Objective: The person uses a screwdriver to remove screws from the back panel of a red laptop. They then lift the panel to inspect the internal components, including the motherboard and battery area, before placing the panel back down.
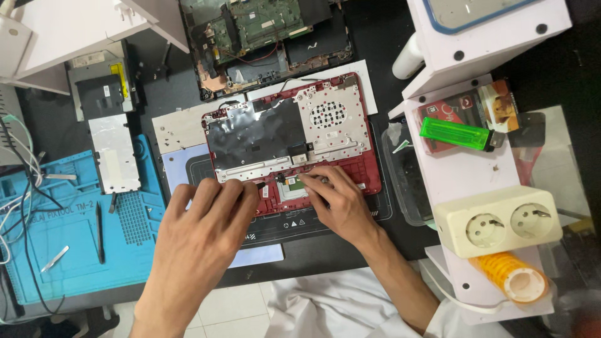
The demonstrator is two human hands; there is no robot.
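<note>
A flat red packet lies on the white shelf, right.

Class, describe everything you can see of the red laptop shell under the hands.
The red laptop shell lies flat, inner side up, on a dark mat. It looks like red plastic, with a black sheet over its left part and a perforated silvery metal plate on its right. The left hand and the right hand rest fingertips on its near edge.
</note>
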